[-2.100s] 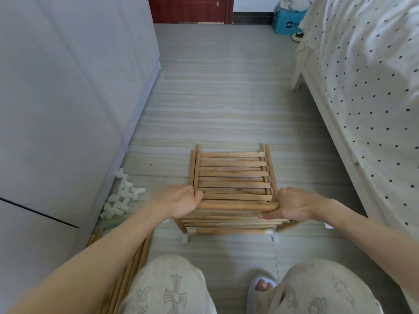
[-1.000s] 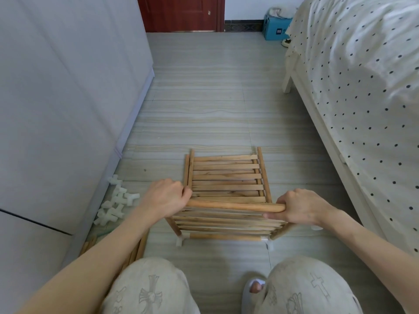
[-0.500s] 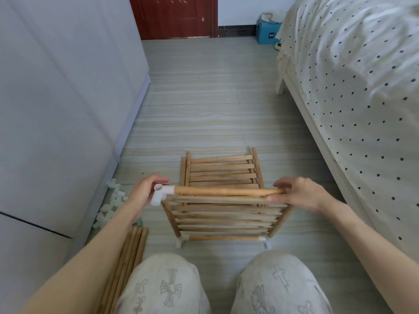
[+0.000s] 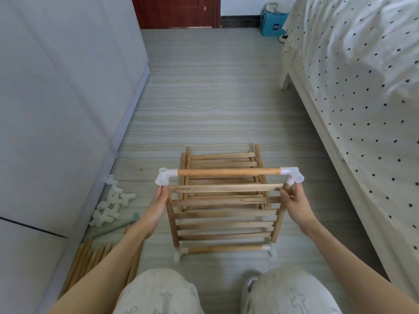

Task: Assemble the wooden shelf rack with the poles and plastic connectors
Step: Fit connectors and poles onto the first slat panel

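Kneeling on the striped floor (image 4: 204, 98), a person shows two knees in pale printed trousers (image 4: 158, 293) at the bottom edge. Just beyond them the slatted shelf rack (image 4: 224, 214) stands tilted, its lower pole (image 4: 224, 248) resting on the floor between white connectors. The left hand (image 4: 156, 209) lies flat, fingers straight, against the rack's left side rail; the right hand (image 4: 294, 205) curls its fingers round the right upright. Above the hands runs the top pole (image 4: 229, 172), capped by a left plastic connector (image 4: 164, 176) and a right plastic connector (image 4: 292, 175). Loose poles (image 4: 90, 261) and spare connectors (image 4: 111, 207) lie left by the grey cabinet (image 4: 56, 98) (another slatted panel (image 4: 222, 158) lies flat behind the rack). Farther off: polka-dot bed (image 4: 362, 87), blue box (image 4: 272, 26), red door (image 4: 176, 10).
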